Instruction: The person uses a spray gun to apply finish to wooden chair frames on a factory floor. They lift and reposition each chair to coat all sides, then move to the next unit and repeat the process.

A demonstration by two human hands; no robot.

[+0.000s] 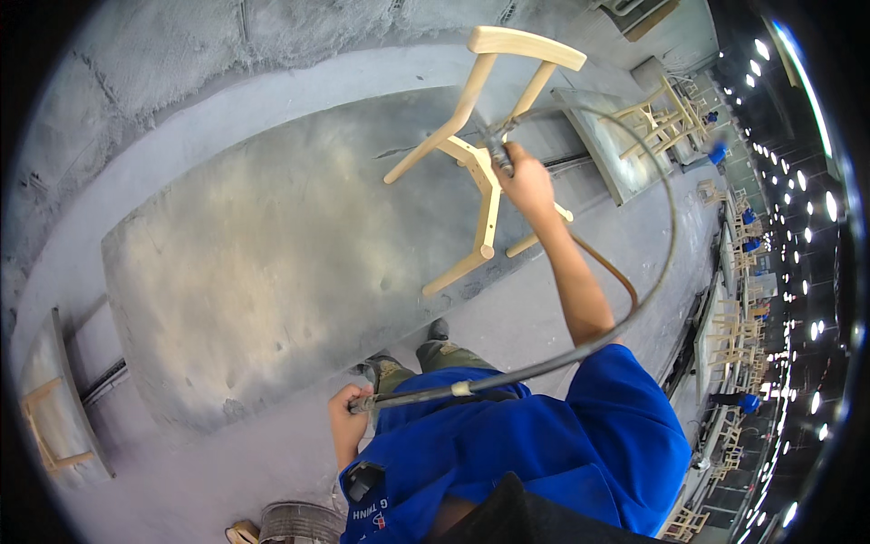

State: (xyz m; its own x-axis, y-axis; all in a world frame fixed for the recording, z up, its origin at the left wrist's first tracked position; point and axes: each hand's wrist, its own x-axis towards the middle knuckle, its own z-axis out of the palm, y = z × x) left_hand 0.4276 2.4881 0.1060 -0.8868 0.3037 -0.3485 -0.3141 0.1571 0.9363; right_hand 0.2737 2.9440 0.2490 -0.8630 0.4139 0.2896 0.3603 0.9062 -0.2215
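Observation:
My right hand (526, 181) is closed around a metal spray gun (496, 150), held close to a pale wooden chair frame (485, 199). The frame has a curved top rail and legs but no seat on it. It stands on a large grey board (254, 263). A grey hose (544, 370) loops from the gun side round past my right forearm and across my front. My left hand (347, 417), low by my waist, is wrapped around the hose's other visible stretch. A thinner brown hose (607, 261) hangs under my right wrist.
Another grey board (616, 150) with a wooden chair frame (666, 122) stands at the far right. At the left is a smaller board (68, 408) with wooden parts. A bucket (294, 523) sits by my left side. Several people and many chairs line the right.

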